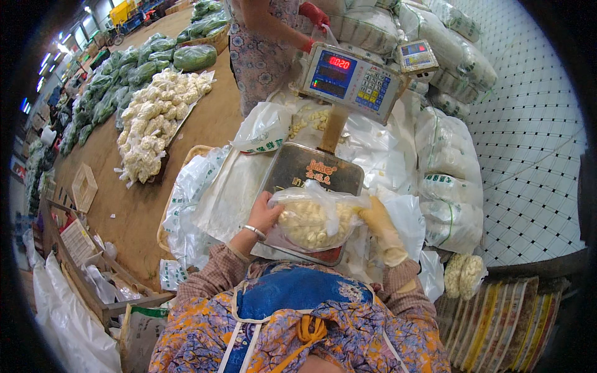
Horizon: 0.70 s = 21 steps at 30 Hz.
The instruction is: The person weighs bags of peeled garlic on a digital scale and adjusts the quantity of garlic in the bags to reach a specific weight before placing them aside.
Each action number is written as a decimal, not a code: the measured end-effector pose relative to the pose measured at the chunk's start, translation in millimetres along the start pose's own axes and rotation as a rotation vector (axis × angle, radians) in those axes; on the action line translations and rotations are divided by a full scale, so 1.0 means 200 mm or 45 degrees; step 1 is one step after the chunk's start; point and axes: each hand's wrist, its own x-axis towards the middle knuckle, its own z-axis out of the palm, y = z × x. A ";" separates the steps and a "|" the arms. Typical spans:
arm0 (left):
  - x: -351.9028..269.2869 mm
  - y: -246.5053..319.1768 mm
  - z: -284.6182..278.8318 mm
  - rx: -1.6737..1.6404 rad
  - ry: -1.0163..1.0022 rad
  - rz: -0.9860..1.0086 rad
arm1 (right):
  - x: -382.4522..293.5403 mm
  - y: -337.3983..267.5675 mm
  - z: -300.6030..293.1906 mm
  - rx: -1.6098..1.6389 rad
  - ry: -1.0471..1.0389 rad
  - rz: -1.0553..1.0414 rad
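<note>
A clear plastic bag of peeled garlic cloves (305, 226) is stretched between my two hands, its twisted white top lying over the middle. My bare left hand (267, 215), with a silver bangle at the wrist, grips the bag's left edge. On the other side my right hand (380, 221), in a yellowish glove, holds the right end. The bag covers the near half of the dark platform of a bench scale (287, 163); whether it rests there I cannot tell. Behind the platform, the scale's display head (352, 81) with red lit digits stands on a post.
Loose garlic cloves (319, 120) and a white printed bag (263, 128) lie beyond the scale. A person with red gloves (315, 15) stands across. Packed white sacks (447, 186) line the right; bagged garlic (149, 121) covers the floor at left. Crates (494, 326) stand lower right.
</note>
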 end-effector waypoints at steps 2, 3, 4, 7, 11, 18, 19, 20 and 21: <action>-0.03 0.05 0.01 0.016 -0.053 -0.043 | -0.04 -0.01 -0.06 -0.551 0.283 -0.383; -0.04 0.09 0.01 0.081 -0.059 -0.034 | -0.07 -0.03 -0.07 -0.858 0.471 -0.621; -0.04 0.11 0.01 0.147 -0.063 -0.026 | -0.07 -0.06 -0.04 -0.587 0.211 -0.662; -0.01 0.07 0.03 0.161 -0.009 0.142 | -0.10 -0.20 0.18 -0.400 -0.286 -0.728; -0.02 0.18 0.06 -0.099 -0.119 0.058 | 0.02 -0.07 0.41 -0.481 -0.297 -0.751; -0.06 0.17 -0.16 0.124 -0.041 0.161 | -0.07 -0.27 0.22 0.220 -0.068 -0.804; -0.07 0.18 -0.14 0.126 0.003 0.244 | -0.04 -0.16 0.21 0.172 -0.059 -0.686; -0.06 0.18 -0.10 0.260 0.103 0.403 | 0.03 -0.01 0.21 0.017 -0.089 -0.686; -0.07 0.17 -0.09 0.407 0.216 0.557 | 0.04 0.05 0.26 0.039 -0.103 -0.657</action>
